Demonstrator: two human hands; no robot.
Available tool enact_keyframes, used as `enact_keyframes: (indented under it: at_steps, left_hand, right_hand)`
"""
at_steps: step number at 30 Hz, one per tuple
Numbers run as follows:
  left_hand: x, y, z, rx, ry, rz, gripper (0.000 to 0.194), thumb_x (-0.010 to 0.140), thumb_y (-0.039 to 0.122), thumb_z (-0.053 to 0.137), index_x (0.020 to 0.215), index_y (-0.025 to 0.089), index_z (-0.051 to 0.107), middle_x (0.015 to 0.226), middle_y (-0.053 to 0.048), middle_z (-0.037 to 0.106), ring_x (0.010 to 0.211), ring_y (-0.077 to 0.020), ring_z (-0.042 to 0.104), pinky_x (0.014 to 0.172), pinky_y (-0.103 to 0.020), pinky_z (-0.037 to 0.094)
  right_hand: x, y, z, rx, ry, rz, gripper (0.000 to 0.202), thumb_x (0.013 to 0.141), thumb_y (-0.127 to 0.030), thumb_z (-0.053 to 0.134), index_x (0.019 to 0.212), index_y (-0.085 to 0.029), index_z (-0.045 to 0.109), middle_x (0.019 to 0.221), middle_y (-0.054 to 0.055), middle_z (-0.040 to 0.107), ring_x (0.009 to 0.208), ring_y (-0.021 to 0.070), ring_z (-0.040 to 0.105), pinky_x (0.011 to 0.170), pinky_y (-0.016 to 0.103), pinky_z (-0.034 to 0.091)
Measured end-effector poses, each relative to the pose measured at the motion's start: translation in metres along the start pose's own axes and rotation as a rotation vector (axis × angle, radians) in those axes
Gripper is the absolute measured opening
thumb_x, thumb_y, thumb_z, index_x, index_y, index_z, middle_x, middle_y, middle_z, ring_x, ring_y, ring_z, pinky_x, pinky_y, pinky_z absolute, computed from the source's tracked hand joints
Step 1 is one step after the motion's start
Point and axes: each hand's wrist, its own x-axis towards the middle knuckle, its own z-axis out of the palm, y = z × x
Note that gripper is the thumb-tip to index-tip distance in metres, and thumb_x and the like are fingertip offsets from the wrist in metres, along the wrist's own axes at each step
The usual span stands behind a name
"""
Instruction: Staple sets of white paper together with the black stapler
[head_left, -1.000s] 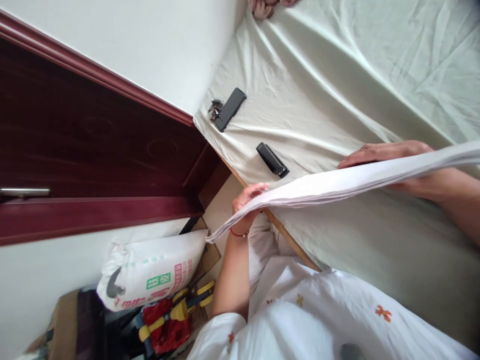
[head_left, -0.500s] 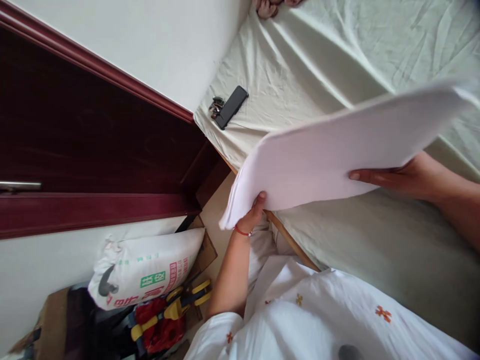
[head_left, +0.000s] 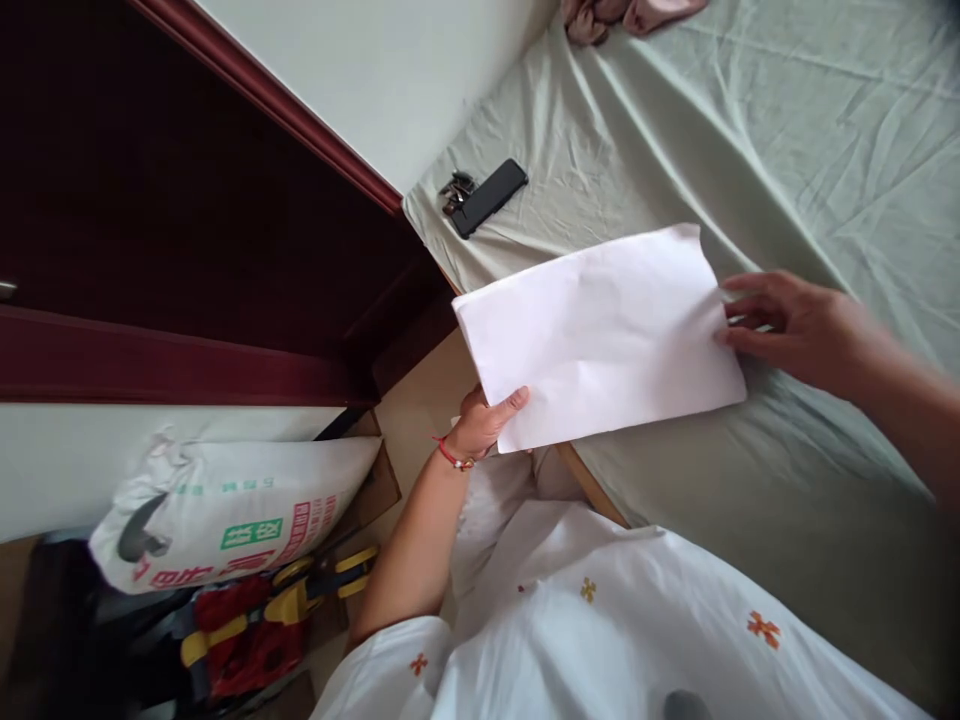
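Head camera shows a floppy rectangular stack of plain white paper held up over the edge of a surface draped in rumpled pale green cloth. Bare left hand, wearing a thin red bracelet, pinches the stack's near left corner, thumb on top and the other fingers underneath. Bare right hand sits at the opposite short edge, fingers loosely curled with gaps between; whether they grip it, no telling (blur plus angle).

Keeping the sheets even probably takes a firm left thumb and light right fingertips along the edge; squeezing would likely buckle paper this bendy.

Hidden: left fingertips, sheet count, whatever's under the stack. Small dark bits beside a black oblong phone-like object might be keys. Dusty pink fabric gets cut off up top.
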Motion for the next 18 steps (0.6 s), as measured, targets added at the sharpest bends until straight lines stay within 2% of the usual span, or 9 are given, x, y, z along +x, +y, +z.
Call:
enact_keyframes:
  at_steps: [3,5,7,9,12,14,16,17,18]
  left_hand:
    - [0.0,0.007,-0.002,0.07,-0.179,0.018,0.057,0.075,0.062,0.078,0.111,0.018,0.076,0.108,-0.011,0.08,0.099,-0.0299,0.076,0.084,-0.041,0.067]
    - [0.0,0.016,0.0,0.147,-0.254,0.089,0.051,0.077,0.059,0.078,0.11,0.019,0.077,0.111,-0.01,0.079,0.107,-0.0301,0.074,0.091,-0.041,0.064]
    - [0.002,0.028,0.004,0.213,-0.344,0.136,0.045,0.08,0.055,0.077,0.11,0.02,0.077,0.109,-0.008,0.08,0.105,-0.0293,0.074,0.09,-0.041,0.063]
    - [0.004,0.042,0.01,0.26,-0.501,0.141,0.039,0.081,0.054,0.076,0.101,0.02,0.077,0.094,-0.006,0.08,0.094,-0.0276,0.075,0.081,-0.037,0.063]
    - [0.011,0.059,0.014,0.331,-0.706,0.157,0.04,0.078,0.057,0.076,0.064,0.021,0.066,0.058,0.0,0.062,0.061,-0.0196,0.065,0.059,-0.031,0.057]
    - [0.016,0.066,0.016,0.391,-0.787,0.165,0.049,0.079,0.059,0.075,0.052,0.023,0.054,0.048,0.002,0.048,0.048,-0.0146,0.053,0.049,-0.029,0.049]
    - [0.021,0.068,0.016,0.423,-0.816,0.169,0.052,0.078,0.061,0.074,0.05,0.024,0.051,0.047,0.003,0.044,0.045,-0.013,0.046,0.046,-0.029,0.045]
    - [0.023,0.069,0.017,0.428,-0.817,0.172,0.051,0.077,0.062,0.075,0.05,0.024,0.052,0.048,0.003,0.044,0.045,-0.0129,0.046,0.045,-0.029,0.044]
    - [0.025,0.07,0.018,0.43,-0.817,0.176,0.05,0.075,0.062,0.076,0.051,0.024,0.054,0.049,0.003,0.045,0.045,-0.0131,0.046,0.046,-0.029,0.044]
  right_hand:
    - [-0.013,-0.019,-0.012,-0.222,0.276,-0.09,0.077,0.078,-0.055,0.075,0.145,-0.024,0.054,0.13,0.017,0.068,0.102,0.0327,0.07,0.095,0.054,0.055]
    - [-0.026,-0.037,-0.017,-0.372,0.348,-0.204,0.074,0.086,-0.057,0.066,0.15,-0.023,0.051,0.142,0.02,0.06,0.125,0.0395,0.061,0.107,0.06,0.046]
    - [-0.037,-0.052,-0.019,-0.448,0.299,-0.353,0.074,0.091,-0.061,0.058,0.155,-0.026,0.045,0.153,0.018,0.052,0.141,0.0421,0.047,0.114,0.062,0.04]
    - [-0.042,-0.06,-0.018,-0.465,0.187,-0.457,0.069,0.094,-0.06,0.052,0.154,-0.028,0.045,0.153,0.015,0.052,0.141,0.0406,0.048,0.113,0.06,0.042]
    - [-0.045,-0.054,-0.021,-0.532,0.017,-0.464,0.059,0.094,-0.061,0.048,0.142,-0.028,0.059,0.142,0.014,0.064,0.123,0.0394,0.063,0.097,0.057,0.054]
    - [-0.048,-0.044,-0.026,-0.572,-0.05,-0.339,0.057,0.089,-0.066,0.052,0.133,-0.033,0.065,0.119,0.009,0.076,0.09,0.0338,0.074,0.072,0.049,0.059]
    - [-0.053,-0.035,-0.029,-0.47,-0.12,-0.176,0.054,0.086,-0.068,0.057,0.13,-0.039,0.067,0.082,0.001,0.078,0.053,0.0231,0.065,0.051,0.039,0.052]
    - [-0.057,-0.033,-0.029,-0.388,-0.105,-0.129,0.053,0.085,-0.067,0.06,0.129,-0.039,0.067,0.079,0.0,0.077,0.051,0.0211,0.063,0.049,0.036,0.051]
    - [-0.06,-0.032,-0.029,-0.325,-0.104,-0.112,0.051,0.084,-0.065,0.061,0.128,-0.039,0.067,0.088,0.0,0.079,0.053,0.0201,0.064,0.052,0.035,0.053]
